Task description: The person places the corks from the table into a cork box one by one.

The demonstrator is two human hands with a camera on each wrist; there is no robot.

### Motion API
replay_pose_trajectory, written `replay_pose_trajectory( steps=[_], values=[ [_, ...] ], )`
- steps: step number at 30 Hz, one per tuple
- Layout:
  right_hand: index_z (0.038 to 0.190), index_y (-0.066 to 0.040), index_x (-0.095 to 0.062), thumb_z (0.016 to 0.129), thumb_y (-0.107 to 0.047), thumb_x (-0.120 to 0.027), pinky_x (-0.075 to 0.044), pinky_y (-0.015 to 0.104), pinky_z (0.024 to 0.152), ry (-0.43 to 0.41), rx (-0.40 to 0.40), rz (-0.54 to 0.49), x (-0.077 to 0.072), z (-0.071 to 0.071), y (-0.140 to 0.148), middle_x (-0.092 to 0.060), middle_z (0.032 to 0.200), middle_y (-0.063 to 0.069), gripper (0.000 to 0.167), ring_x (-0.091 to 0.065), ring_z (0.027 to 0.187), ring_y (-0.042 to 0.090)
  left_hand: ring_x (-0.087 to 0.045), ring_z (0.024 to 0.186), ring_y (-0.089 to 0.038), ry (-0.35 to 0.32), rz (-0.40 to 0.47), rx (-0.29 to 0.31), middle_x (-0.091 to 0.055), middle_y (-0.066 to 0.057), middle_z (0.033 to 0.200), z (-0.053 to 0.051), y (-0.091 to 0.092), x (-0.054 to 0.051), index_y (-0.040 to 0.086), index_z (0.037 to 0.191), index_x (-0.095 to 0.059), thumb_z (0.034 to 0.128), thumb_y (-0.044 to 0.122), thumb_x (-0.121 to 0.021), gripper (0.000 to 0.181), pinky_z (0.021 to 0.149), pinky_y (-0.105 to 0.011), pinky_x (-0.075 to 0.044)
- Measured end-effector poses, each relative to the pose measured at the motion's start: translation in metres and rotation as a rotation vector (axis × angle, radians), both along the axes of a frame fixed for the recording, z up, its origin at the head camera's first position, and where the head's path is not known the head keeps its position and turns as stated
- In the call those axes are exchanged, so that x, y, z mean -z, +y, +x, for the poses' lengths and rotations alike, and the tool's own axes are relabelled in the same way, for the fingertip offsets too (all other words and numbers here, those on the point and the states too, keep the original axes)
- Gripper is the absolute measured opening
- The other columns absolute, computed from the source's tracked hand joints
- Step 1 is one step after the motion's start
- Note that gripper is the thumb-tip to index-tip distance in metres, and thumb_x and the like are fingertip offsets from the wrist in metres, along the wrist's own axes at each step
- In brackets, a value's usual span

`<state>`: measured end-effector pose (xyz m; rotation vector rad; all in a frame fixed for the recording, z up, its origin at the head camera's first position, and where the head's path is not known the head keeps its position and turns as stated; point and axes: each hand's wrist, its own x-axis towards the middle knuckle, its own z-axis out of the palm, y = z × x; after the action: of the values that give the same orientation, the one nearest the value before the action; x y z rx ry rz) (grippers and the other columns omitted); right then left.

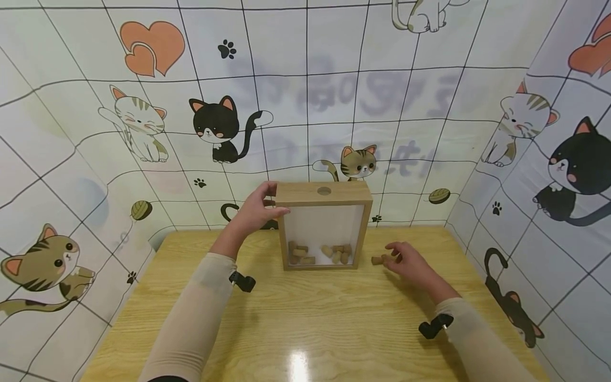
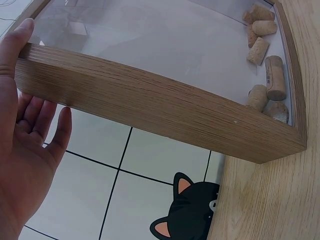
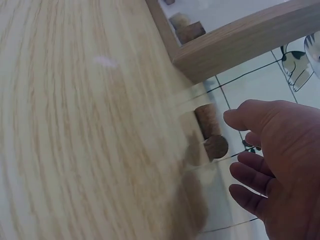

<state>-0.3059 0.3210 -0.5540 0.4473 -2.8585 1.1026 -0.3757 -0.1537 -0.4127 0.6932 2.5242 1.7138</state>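
A wooden shadow box frame (image 1: 323,193) with a clear front stands upright on the table, a round hole (image 1: 324,191) in its top. Inside, several corks (image 1: 300,254) lie in two groups along the bottom. My left hand (image 1: 255,209) holds the box by its upper left side, thumb (image 2: 17,42) at the front edge and fingers behind. To the right of the box, loose corks (image 3: 207,121) rest on the table. Over them hovers my right hand (image 3: 280,160), fingers spread and slightly bent, with a gap between thumb and corks in the right wrist view.
The light wood table (image 1: 305,318) reaches back to a cloth wall (image 1: 296,116) printed with cats and grid lines. The box stands close to that wall. Each wrist wears a black camera mount (image 1: 435,326).
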Motion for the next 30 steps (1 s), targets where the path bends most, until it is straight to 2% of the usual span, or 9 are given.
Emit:
replay_pose_trajectory(
  steps=[5,11,15,19,30],
  values=[
    [0.146,0.010,-0.058,0.101,-0.011,-0.081,-0.057,0.047,0.083,-0.049,0.005,0.001,0.010,-0.001,0.002,-0.062,0.116,0.021,0.054,-0.065,0.100,0.033,-0.059,0.131,-0.039,0.003,0.000,0.004,-0.057,-0.011,0.145,0.001,0.001,0.001,0.015,0.159,-0.048,0.0958,0.026,-0.090,0.077,0.097,-0.052,-0.062],
    [0.152,0.008,-0.055,0.102,-0.018,-0.081,-0.056,0.056,0.094,-0.110,0.019,0.020,0.015,-0.006,0.004,-0.064,0.125,0.022,0.062,-0.064,0.111,0.035,-0.059,0.130,-0.039,0.007,0.006,0.005,-0.057,-0.010,0.144,0.000,0.001,0.002,0.015,0.158,-0.049,0.0954,0.027,-0.090,0.075,0.095,-0.050,-0.063],
    [0.145,0.005,-0.061,0.101,-0.021,-0.082,-0.053,0.057,0.097,-0.114,0.021,0.035,0.016,-0.010,0.005,-0.065,0.127,0.022,0.055,-0.063,0.114,0.036,-0.059,0.130,-0.039,0.006,0.009,0.006,-0.057,-0.011,0.144,0.000,0.001,0.002,0.015,0.158,-0.049,0.0954,0.026,-0.090,0.076,0.095,-0.050,-0.063],
    [0.135,0.002,-0.067,0.099,-0.020,-0.085,-0.053,0.054,0.094,-0.106,0.022,0.053,0.018,-0.013,0.005,-0.066,0.121,0.019,0.046,-0.063,0.109,0.033,-0.059,0.129,-0.038,0.002,0.006,0.009,-0.057,-0.011,0.144,-0.001,0.001,0.003,0.015,0.158,-0.049,0.0956,0.028,-0.091,0.077,0.097,-0.051,-0.062],
    [0.129,-0.001,-0.071,0.100,-0.019,-0.084,-0.052,0.047,0.088,-0.104,0.023,0.036,0.017,-0.013,0.005,-0.067,0.113,0.012,0.037,-0.061,0.101,0.027,-0.059,0.132,-0.039,-0.014,0.018,0.003,-0.056,-0.011,0.146,0.001,0.001,0.000,0.014,0.159,-0.048,0.0957,0.028,-0.091,0.078,0.095,-0.050,-0.063]
  ],
)
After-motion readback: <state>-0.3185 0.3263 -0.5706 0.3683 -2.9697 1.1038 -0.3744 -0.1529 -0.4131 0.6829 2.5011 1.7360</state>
